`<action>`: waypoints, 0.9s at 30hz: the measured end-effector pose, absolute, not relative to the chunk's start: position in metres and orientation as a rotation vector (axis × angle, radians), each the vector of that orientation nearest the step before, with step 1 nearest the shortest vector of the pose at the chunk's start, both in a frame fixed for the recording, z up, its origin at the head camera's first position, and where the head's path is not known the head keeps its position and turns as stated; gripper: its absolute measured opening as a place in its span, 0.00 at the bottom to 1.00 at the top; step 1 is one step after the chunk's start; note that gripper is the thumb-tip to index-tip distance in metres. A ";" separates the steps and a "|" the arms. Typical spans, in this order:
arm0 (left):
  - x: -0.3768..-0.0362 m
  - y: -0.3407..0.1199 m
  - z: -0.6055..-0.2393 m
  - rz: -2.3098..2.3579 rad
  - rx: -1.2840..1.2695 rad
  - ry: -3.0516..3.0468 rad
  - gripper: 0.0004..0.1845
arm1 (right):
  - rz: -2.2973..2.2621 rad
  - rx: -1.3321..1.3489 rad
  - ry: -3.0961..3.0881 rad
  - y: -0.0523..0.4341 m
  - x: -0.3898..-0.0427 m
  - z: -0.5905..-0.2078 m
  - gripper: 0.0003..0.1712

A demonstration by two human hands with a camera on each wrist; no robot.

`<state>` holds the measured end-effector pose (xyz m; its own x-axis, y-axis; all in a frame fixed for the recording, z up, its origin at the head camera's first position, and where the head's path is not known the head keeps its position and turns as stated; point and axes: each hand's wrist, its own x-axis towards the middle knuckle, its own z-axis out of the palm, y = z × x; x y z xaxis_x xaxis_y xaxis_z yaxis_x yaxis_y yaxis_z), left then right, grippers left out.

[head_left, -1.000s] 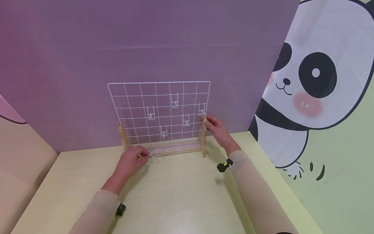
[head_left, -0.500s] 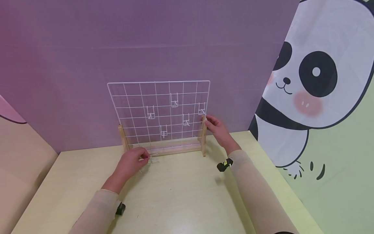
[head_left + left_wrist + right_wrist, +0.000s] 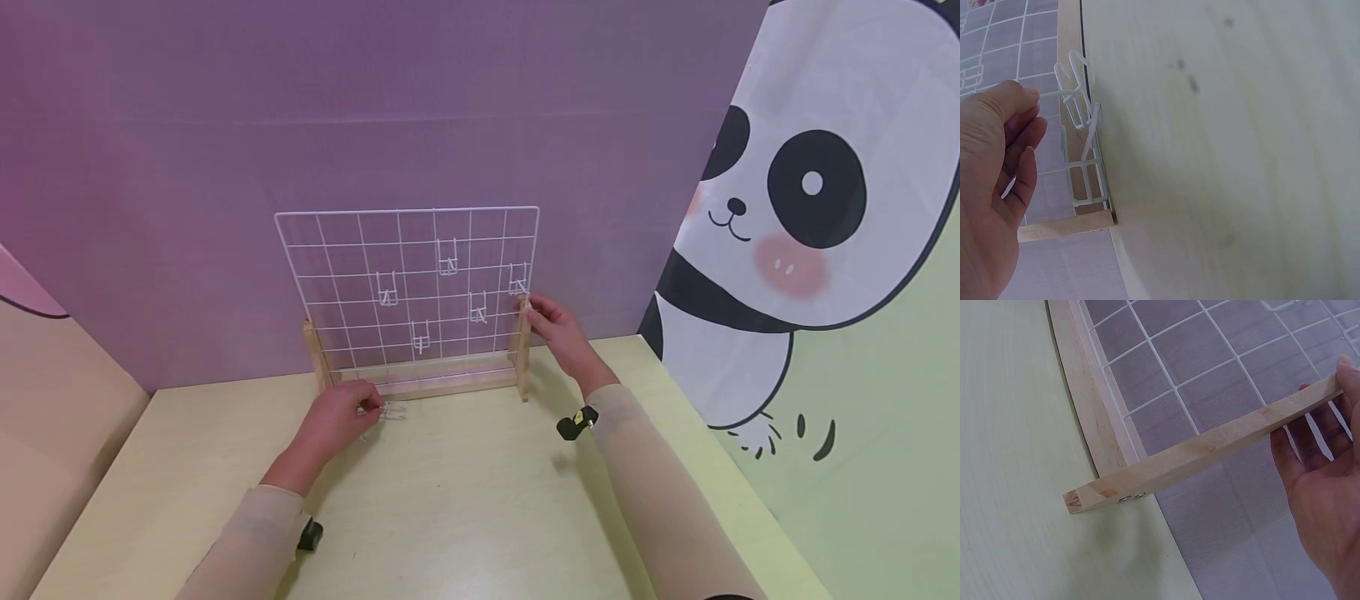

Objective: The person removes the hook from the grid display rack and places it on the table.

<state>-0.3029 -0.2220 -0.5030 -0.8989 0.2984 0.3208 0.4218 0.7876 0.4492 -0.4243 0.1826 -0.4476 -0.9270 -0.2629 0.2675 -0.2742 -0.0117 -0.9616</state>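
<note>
Pinching wire hooks [image 3: 1079, 125] beside rack [image 3: 420, 379].

Wire grid [image 3: 408, 287] blocks rearward reach; tabletop [image 3: 465, 500] open.

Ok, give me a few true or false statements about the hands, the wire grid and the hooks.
1. The left hand pinches a white wire hook on the table. True.
2. The right hand lies flat on the table. False: it holds the right wooden post of the stand.
3. Five hooks hang on the wire grid. True.
4. The grid lies flat on the table. False: it stands upright in the wooden stand.
</note>
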 end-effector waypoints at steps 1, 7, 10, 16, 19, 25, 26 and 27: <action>-0.303 -0.222 -0.503 -0.774 -0.563 -2.748 0.08 | 2.142 0.599 -2.208 0.183 -0.424 -0.448 0.23; -0.303 -0.221 -0.504 -0.814 -0.584 -2.756 0.08 | 2.125 0.585 -2.233 0.184 -0.424 -0.448 0.23; -0.303 -0.221 -0.505 -0.837 -0.589 -2.776 0.07 | 2.133 0.580 -2.231 0.184 -0.424 -0.448 0.23; -0.302 -0.220 -0.504 -0.840 -0.599 -2.810 0.06 | 2.137 0.563 -2.240 0.184 -0.424 -0.446 0.24; -0.302 -0.220 -0.504 -0.842 -0.603 -2.827 0.06 | 2.142 0.558 -2.243 0.184 -0.423 -0.446 0.24; -0.301 -0.220 -0.504 -0.841 -0.652 -2.835 0.05 | 2.157 0.567 -2.236 0.184 -0.423 -0.446 0.24; -0.301 -0.220 -0.504 -0.839 -0.662 -2.835 0.05 | 2.158 0.570 -2.235 0.184 -0.423 -0.446 0.24; -0.301 -0.220 -0.504 -0.841 -0.665 -2.837 0.05 | 2.152 0.570 -2.239 0.184 -0.423 -0.446 0.24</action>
<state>-0.3009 -0.2201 -0.5042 -0.8982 0.3790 0.2228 0.4392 0.7508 0.4934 -0.4227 0.1844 -0.4460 -0.9348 -0.2666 0.2348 -0.2452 0.0059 -0.9694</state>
